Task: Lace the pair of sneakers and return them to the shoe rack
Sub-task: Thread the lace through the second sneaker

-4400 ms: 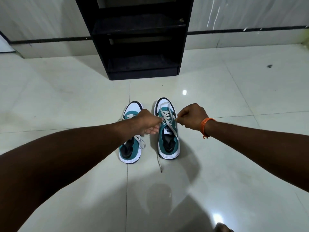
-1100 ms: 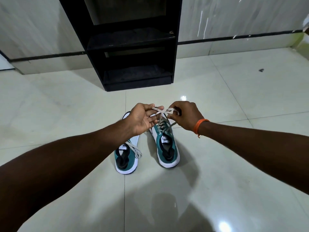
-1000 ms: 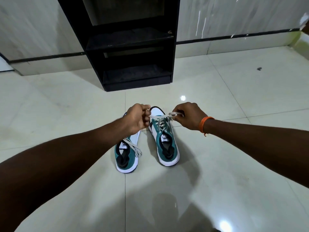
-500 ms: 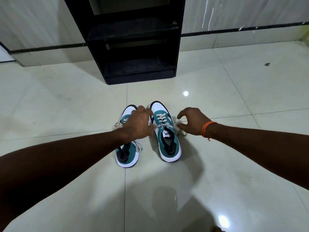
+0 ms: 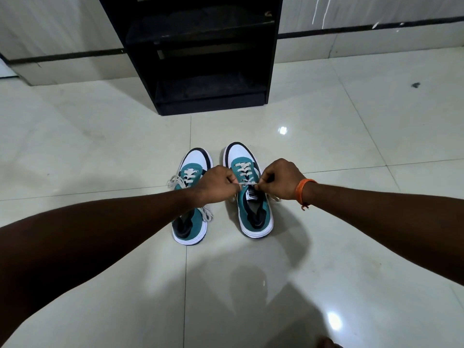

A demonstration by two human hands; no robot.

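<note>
Closing back in from spread fingers half a second ago: left hand [image 5: 218,185] and right hand [image 5: 280,179] now pinching lace [image 5: 247,183] taut over right sneaker [image 5: 251,194], standing beside left sneaker [image 5: 192,202] on floor [image 5: 326,234] facing black shoe rack [image 5: 200,54].

A glossy pale tiled floor [image 5: 326,151] carried everything — two teal-and-white sneakers, the left sneaker [image 5: 190,222] and right sneaker [image 5: 253,217], side by side, toes toward a black shoe rack [image 5: 208,101]. The rack stood on the floor against the wall.
</note>
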